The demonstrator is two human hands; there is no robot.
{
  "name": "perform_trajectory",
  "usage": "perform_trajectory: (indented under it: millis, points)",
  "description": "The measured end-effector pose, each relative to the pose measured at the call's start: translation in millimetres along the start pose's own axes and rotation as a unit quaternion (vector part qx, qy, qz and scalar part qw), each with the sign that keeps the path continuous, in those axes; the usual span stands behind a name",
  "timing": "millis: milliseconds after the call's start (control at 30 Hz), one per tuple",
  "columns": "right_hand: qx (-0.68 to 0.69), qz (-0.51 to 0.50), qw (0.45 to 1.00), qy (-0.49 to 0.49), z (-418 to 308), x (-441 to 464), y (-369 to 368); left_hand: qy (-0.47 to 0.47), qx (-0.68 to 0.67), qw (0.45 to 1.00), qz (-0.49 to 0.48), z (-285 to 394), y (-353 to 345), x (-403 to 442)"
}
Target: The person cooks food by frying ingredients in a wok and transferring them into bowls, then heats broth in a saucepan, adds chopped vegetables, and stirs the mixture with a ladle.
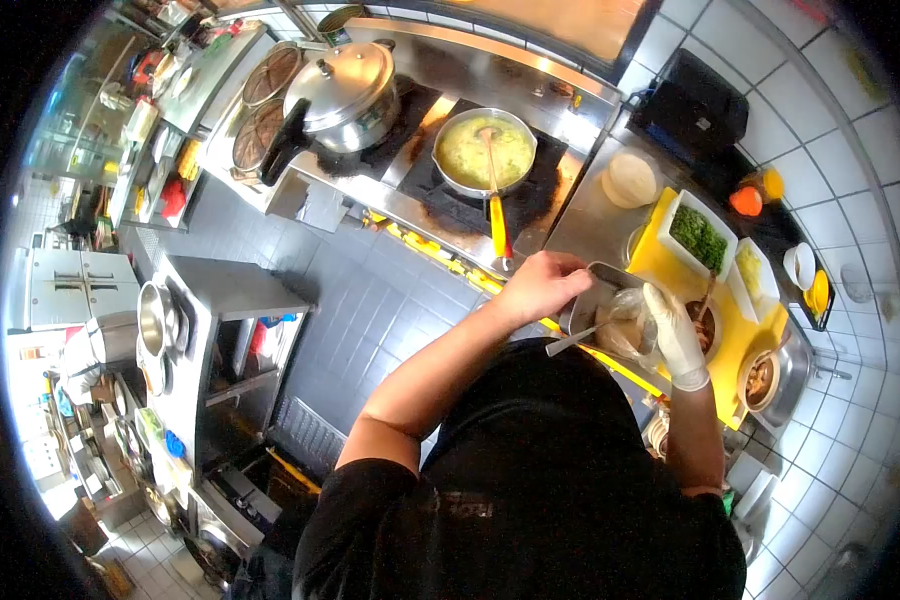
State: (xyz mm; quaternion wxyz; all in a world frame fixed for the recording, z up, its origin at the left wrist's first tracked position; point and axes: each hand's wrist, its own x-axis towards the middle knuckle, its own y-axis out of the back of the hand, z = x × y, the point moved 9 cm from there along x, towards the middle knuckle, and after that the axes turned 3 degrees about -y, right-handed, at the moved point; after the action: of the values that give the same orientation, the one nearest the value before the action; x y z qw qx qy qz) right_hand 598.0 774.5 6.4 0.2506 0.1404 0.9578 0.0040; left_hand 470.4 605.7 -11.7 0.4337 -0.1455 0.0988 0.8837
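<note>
My left hand [547,289], bare, is closed at the upper left rim of a deep metal container [604,284]. Inside this container lies a clear plastic bag [625,318] with something pale in it. My right hand [676,335], in a white glove, is closed on the bag's right side; its fingertips are partly hidden. A metal utensil handle [570,341] sticks out over the container's near left edge. Just right of my gloved hand stands a bowl with brown food [705,325], partly covered by the hand.
A yellow board [655,262] carries a white tub of chopped greens [697,236], a tub of pale yellow pieces [751,270] and a bowl [760,380]. On the stove are a yellow-handled pan [460,150] of yellowish food and a lidded pressure cooker [345,95].
</note>
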Motion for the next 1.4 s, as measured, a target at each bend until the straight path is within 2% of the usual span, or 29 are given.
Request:
perform_trajectory:
  millis: [67,100,133,167,233,267,300,333,367,400,467,500,533,567,633,667,700,767,800,867,900,1000,1067,1133,1200,1367,1400]
  points:
    - [-0.025,0.018,0.999,-0.03,0.2,-3.8,-0.7,0.014,-0.048,0.998,-0.028,4.1,3.6,-6.3]
    - [-0.007,0.02,1.0,-0.014,-5.4,-6.3,-3.4,0.02,-0.071,0.996,-0.044,6.8,7.2,-9.0]
    - [0.012,0.023,1.0,0.002,-10.8,-9.6,-6.8,-0.056,0.027,0.997,0.052,5.0,41.2,-7.0]
    - [0.016,0.025,0.999,0.023,-12.2,-12.6,-6.8,-0.132,0.125,0.973,0.145,6.0,81.4,-11.0]
    - [0.01,0.029,0.997,0.071,-8.8,-17.6,-0.1,-0.194,0.073,0.943,0.261,18.9,184.7,-23.9]
    - [0.071,0.026,0.995,0.068,-5.5,-22.0,6.0,-0.125,0.178,0.885,0.411,30.8,243.3,-52.7]
    - [0.132,0.024,0.989,0.064,-2.2,-26.4,12.1,-0.157,0.197,0.863,0.437,-4.9,326.2,-50.9]
    - [0.193,0.022,0.979,0.061,1.0,-30.9,18.3,-0.12,0.34,0.746,0.561,-9.8,389.4,-80.8]
    - [0.078,0.127,0.985,0.087,-5.4,-39.6,34.4,-0.096,0.367,0.691,0.616,-45.9,462.3,-94.7]
    - [0.098,0.143,0.982,0.076,-5.0,-44.7,38.9,-0.012,0.33,0.709,0.622,-56.8,506.8,-114.9]
    - [0.14,0.175,0.973,0.051,1.8,-56.8,47.5,-0.02,0.24,0.773,0.587,-92.3,575.0,-130.8]
    - [0.146,0.182,0.971,0.054,6.8,-61.0,50.1,-0.102,0.204,0.783,0.579,-147.7,633.8,-125.4]
    - [0.15,0.187,0.969,0.056,11.8,-64.9,53.3,-0.035,0.203,0.853,0.479,-137.1,615.1,-115.7]
    - [0.153,0.191,0.968,0.058,14.3,-68.6,53.5,-0.02,0.173,0.864,0.472,-136.1,604.5,-111.0]
    - [0.058,0.193,0.973,0.113,-5.8,-80.9,43.2,0.013,0.11,0.881,0.46,-142.9,591.2,-102.5]
    - [0.016,0.22,0.969,0.115,4.3,-83.0,46.6,-0.009,0.189,0.868,0.46,-153.3,595.2,-97.4]
    - [-0.044,0.229,0.964,0.126,2.7,-85.1,44.8,-0.021,0.209,0.873,0.44,-157.3,580.7,-87.4]
    - [-0.179,0.233,0.943,0.156,-5.7,-88.5,35.8,-0.055,0.132,0.905,0.4,-175.0,543.9,-59.6]
    - [-0.253,0.225,0.925,0.174,-11.2,-89.2,27.2,-0.031,0.142,0.894,0.423,-169.9,520.7,-52.7]
    - [-0.153,0.235,0.942,0.185,-13.3,-86.1,21.1,0.004,0.202,0.868,0.454,-136.4,472.4,-43.0]
    - [-0.141,0.234,0.944,0.184,-17.0,-85.1,16.9,0.015,0.25,0.85,0.463,-122.7,460.6,-39.7]
    - [-0.171,0.224,0.944,0.172,-35.4,-83.8,4.0,0.024,0.223,0.859,0.461,-136.7,466.4,-24.2]
    - [0.031,0.239,0.963,0.119,-8.0,-77.9,14.5,0.035,0.215,0.857,0.466,-147.3,479.7,-22.0]
    - [0.053,0.235,0.963,0.119,0.8,-76.8,18.2,0.016,0.185,0.858,0.48,-152.3,489.5,-21.8]
    - [-0.108,0.214,0.956,0.166,-11.8,-80.5,7.6,0.024,0.261,0.83,0.492,-154.7,499.4,-21.7]
    - [0.15,0.208,0.962,0.091,14.5,-84.2,9.1,0.086,0.392,0.774,0.49,-147.4,500.9,-37.4]
    - [0.191,0.205,0.957,0.07,18.5,-86.4,9.5,0.08,0.372,0.776,0.503,-145.5,496.0,-44.8]
